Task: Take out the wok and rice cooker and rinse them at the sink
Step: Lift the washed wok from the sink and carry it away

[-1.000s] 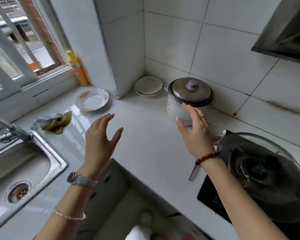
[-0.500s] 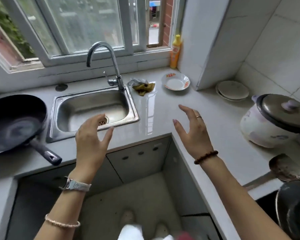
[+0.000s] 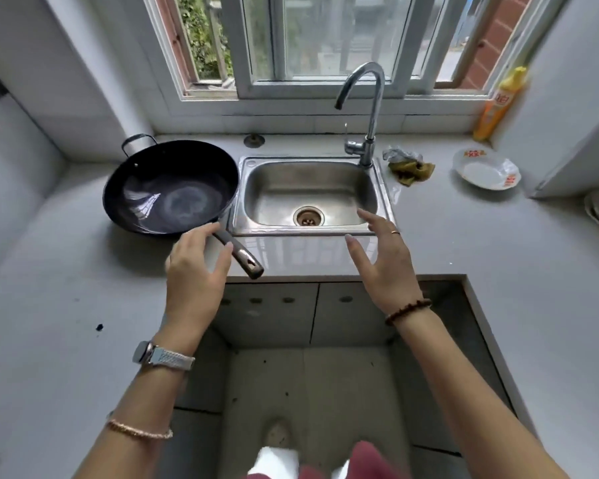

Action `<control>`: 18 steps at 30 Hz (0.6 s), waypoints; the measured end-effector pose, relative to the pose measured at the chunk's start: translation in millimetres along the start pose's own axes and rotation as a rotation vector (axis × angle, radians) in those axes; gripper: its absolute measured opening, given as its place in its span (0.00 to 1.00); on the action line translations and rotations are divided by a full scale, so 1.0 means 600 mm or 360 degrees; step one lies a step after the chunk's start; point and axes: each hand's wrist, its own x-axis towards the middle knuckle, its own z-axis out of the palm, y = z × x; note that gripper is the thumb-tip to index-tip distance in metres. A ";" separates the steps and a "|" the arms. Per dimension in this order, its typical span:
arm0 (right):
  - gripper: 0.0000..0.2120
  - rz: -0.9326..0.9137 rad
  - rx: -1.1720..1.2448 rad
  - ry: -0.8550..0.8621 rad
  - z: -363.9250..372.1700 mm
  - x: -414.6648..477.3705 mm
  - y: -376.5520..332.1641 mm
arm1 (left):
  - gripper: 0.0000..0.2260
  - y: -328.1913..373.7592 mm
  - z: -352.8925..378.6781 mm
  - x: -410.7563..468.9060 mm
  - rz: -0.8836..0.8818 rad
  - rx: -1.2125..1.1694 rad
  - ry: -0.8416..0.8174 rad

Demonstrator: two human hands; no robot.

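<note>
- Leftward since 0.5 s ago, the left grip (image 3: 194,267) now hovers over the wok (image 3: 170,191) handle (image 3: 242,259).
- Both grips are apart and empty; the right grip (image 3: 381,261) is above the sink's (image 3: 277,188) front rim.
- Wok sits on the surface (image 3: 66,271), against the sink's left edge; rice cooker unseen.
- Step, likely: taking the wok. Next: clamp the handle, lift it into the basin.
- Count: 1 wok, 1 sink, 1 faucet (image 3: 370,108), 2 grips.
</note>
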 end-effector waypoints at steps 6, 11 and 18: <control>0.19 0.0022 0.0267 -0.0170 0.129 0.040 -0.064 | 0.12 -0.102 -0.050 0.028 -0.0319 -0.0186 -0.0006; 0.18 0.0191 0.0411 -0.0434 0.214 0.076 -0.089 | 0.07 -0.162 -0.043 0.048 -0.0721 -0.0513 -0.0149; 0.25 0.0536 0.0243 -0.0919 0.325 0.131 -0.081 | 0.07 -0.217 0.061 0.085 -0.1340 -0.0951 -0.0360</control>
